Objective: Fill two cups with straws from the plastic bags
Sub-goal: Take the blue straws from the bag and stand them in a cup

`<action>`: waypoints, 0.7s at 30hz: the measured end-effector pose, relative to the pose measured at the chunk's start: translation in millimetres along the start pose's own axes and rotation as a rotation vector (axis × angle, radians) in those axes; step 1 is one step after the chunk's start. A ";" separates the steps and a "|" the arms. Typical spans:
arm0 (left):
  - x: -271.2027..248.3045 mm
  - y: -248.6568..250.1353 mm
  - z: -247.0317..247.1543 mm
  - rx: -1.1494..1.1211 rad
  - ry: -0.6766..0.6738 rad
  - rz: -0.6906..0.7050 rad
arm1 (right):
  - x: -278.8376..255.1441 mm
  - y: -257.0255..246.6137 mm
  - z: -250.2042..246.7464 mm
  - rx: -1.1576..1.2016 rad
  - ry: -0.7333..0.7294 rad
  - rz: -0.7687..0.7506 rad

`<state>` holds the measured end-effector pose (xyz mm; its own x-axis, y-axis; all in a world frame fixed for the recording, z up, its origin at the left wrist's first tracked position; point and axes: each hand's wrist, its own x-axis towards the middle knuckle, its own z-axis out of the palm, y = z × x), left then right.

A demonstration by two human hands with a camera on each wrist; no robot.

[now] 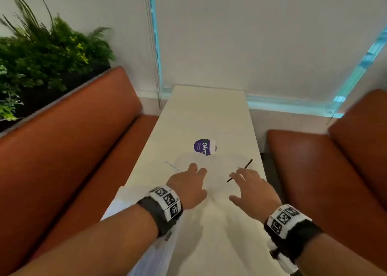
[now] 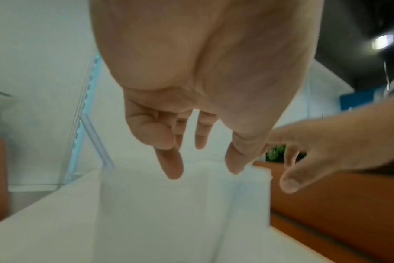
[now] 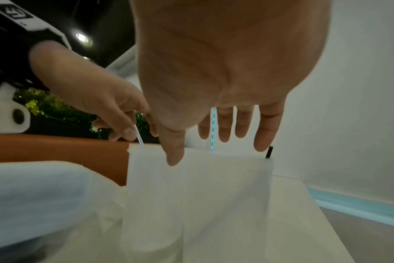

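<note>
White plastic covers the near half of the desk point(image 1: 206, 112): a clear, nearly see-through bag point(image 1: 211, 171) lies flat under both hands, its outline faint in the head view. From the wrist cameras it reads as a pale sheet with a fold line running lengthwise, its far edge just past the fingertips.

A black straw point(image 1: 240, 170) lies slanted at the right side of the bag, its lower part passing under the fingers of the right hand point(image 1: 252, 189); its dark end pokes up beyond the bag's edge by the little finger in the right wrist view. A thin pale straw point(image 1: 172, 166) lies to the left, just off the left hand point(image 1: 189, 188), with its near end at the fingers.

Both hands hover palm down over the bag, fingers spread and nearly straight, gripping nothing. Whether the fingertips touch the plastic cannot be told.

Beyond the hands sits a round purple lid or label point(image 1: 204, 147) with white lettering, apparently atop a clear cup, though blur hides the cup's walls. Orange benches point(image 1: 69, 141) flank the desk, and green plants point(image 1: 41, 51) rise behind the left one.
</note>
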<state>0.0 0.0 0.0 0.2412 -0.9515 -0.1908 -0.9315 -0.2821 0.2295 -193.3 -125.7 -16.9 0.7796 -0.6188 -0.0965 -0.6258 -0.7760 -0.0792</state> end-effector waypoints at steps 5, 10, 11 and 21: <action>32.5 -18.0 26.1 0.245 0.010 -0.099 | 26.1 2.7 25.7 -0.024 -0.110 0.090; 21.2 -18.9 38.4 0.268 0.128 -0.026 | -4.7 11.0 32.8 0.015 0.012 0.130; 15.4 -15.3 42.2 0.265 0.163 -0.003 | -15.9 13.2 34.0 0.026 0.041 0.136; -26.6 24.1 76.6 0.273 0.213 0.092 | -83.1 18.3 50.5 -0.005 0.061 0.180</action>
<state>-49.7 27.9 -62.5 0.1777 -0.9837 0.0282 -0.9834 -0.1785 -0.0328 -270.8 -82.3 -60.4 0.6555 -0.7536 -0.0482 -0.7551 -0.6528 -0.0608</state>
